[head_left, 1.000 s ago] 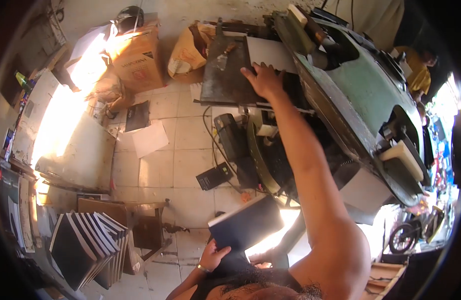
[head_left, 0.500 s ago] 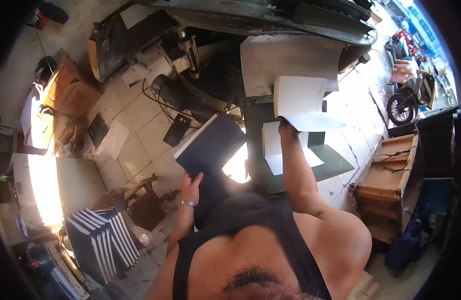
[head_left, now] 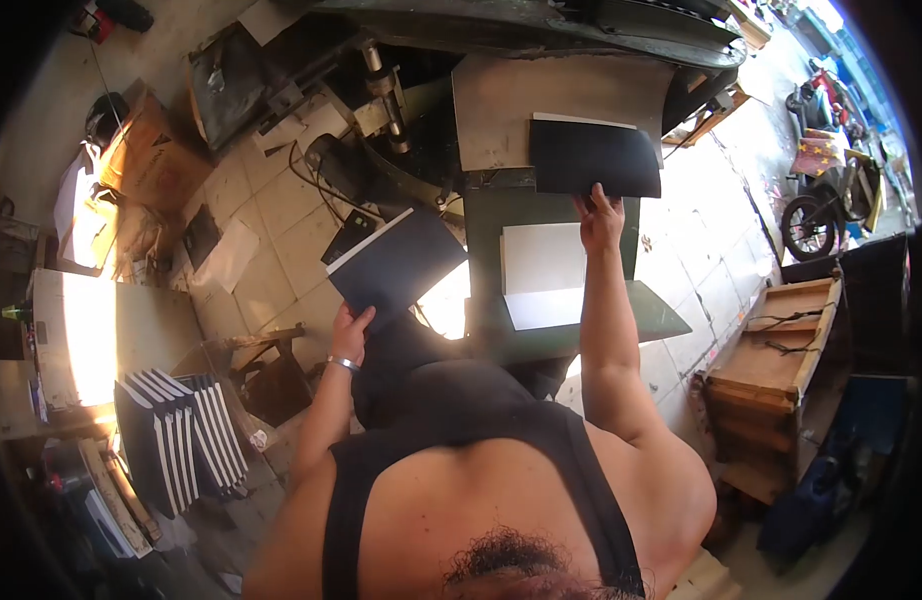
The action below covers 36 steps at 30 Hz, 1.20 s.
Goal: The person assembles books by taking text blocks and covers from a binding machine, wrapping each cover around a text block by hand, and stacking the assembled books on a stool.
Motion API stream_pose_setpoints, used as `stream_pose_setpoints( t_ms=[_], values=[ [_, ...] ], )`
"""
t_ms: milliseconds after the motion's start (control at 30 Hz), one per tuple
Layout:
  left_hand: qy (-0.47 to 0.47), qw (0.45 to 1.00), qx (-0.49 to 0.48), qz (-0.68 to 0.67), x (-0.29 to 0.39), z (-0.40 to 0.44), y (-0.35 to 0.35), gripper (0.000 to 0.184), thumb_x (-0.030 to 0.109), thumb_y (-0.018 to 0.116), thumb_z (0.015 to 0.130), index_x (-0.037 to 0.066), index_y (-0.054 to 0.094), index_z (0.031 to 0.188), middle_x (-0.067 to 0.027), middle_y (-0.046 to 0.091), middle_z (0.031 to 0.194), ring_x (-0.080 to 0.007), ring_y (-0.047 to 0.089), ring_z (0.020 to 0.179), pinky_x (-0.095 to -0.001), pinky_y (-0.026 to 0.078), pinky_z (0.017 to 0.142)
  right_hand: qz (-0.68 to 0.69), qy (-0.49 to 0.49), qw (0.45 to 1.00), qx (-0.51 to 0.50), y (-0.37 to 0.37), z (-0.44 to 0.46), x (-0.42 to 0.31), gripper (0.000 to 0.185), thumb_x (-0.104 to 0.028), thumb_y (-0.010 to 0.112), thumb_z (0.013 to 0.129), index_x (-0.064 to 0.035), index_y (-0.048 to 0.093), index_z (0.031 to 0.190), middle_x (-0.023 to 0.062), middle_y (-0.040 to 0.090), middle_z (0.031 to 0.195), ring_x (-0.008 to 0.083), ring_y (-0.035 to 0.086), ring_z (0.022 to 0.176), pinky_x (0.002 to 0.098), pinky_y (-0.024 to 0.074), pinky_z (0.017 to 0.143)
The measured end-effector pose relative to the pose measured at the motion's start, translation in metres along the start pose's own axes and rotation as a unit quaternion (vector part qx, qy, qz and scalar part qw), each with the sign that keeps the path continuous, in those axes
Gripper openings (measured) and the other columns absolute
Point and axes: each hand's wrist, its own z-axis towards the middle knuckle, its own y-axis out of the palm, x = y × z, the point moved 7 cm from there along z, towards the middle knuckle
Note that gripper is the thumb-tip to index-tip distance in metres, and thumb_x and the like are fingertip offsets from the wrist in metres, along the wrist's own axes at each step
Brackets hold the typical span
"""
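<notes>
My left hand (head_left: 353, 335) grips the lower edge of a dark-covered book (head_left: 399, 262), its thumb on top of the cover. My right hand (head_left: 601, 218) is at the near edge of a second black-covered book (head_left: 593, 160), with fingers pressed on the cover. That book lies on the grey metal plate (head_left: 496, 110) of a large machine, a strip of white pages showing at its far edge. Just below, an open book (head_left: 544, 258) with white pages rests on a green board (head_left: 493, 215).
A stack of dark books (head_left: 181, 435) with white page edges stands at lower left, beside a table (head_left: 131, 340). A cardboard box (head_left: 151, 160) is at upper left. To the right lies a wooden drawer frame (head_left: 781, 330), with a motorcycle (head_left: 816, 215) beyond.
My right hand has brought the cover down over the white pages of the book on the plate, so its black outside now shows. The book in my left hand has shifted slightly left.
</notes>
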Motion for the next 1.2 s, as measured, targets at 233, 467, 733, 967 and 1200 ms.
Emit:
stream_pose_setpoints(
  t_ms=[233,467,733,967,1200],
  values=[
    [-0.034,0.998,0.006,-0.047,0.008,-0.008,0.003,0.043,0.006,0.068,0.095,0.007,0.052,0.134,-0.0067,0.064,0.127,-0.0200,0.064,0.114,-0.0375,0.054,0.095,0.142,-0.057,0.972,-0.177,0.051,0.002,-0.024,0.042,0.003,0.060,0.098,-0.0117,0.055,0.137,0.0095,0.060,0.136,0.0299,0.058,0.128,0.0513,0.0511,0.108],
    [-0.063,0.995,-0.016,-0.079,0.013,-0.007,0.003,0.042,0.010,0.067,0.097,0.008,0.052,0.137,-0.0055,0.064,0.129,-0.0201,0.064,0.118,-0.0394,0.057,0.094,0.038,-0.031,0.995,-0.087,-0.037,0.047,0.044,0.040,0.000,0.066,0.093,-0.0060,0.059,0.132,0.0085,0.063,0.131,0.0285,0.057,0.125,0.0446,0.0473,0.109],
    [-0.091,0.985,-0.015,-0.145,0.041,-0.049,-0.006,0.043,0.015,0.066,0.098,0.011,0.051,0.138,-0.0032,0.067,0.123,-0.0181,0.069,0.109,-0.0380,0.060,0.086,-0.206,-0.046,0.975,-0.067,-0.008,0.039,-0.003,0.037,-0.003,0.068,0.091,-0.0021,0.060,0.127,0.0085,0.064,0.124,0.0223,0.058,0.118,0.0376,0.0463,0.104],
    [-0.185,0.981,0.018,-0.054,0.037,-0.094,-0.075,0.043,0.013,0.063,0.093,0.007,0.055,0.135,-0.0082,0.069,0.121,-0.0203,0.070,0.102,-0.0388,0.060,0.088,-0.342,-0.078,0.815,-0.460,0.221,-0.107,-0.070,0.035,-0.007,0.069,0.090,0.0014,0.060,0.123,0.0085,0.066,0.118,0.0170,0.060,0.112,0.0315,0.0454,0.099],
    [-0.176,0.968,0.075,-0.161,0.003,-0.085,-0.101,0.041,0.022,0.061,0.096,0.008,0.058,0.134,-0.0081,0.069,0.119,-0.0222,0.069,0.106,-0.0470,0.059,0.089,-0.331,0.153,0.626,-0.689,0.348,-0.199,0.061,0.038,-0.004,0.065,0.089,0.0000,0.061,0.126,0.0075,0.068,0.112,0.0147,0.060,0.109,0.0299,0.0459,0.098]
  ],
)
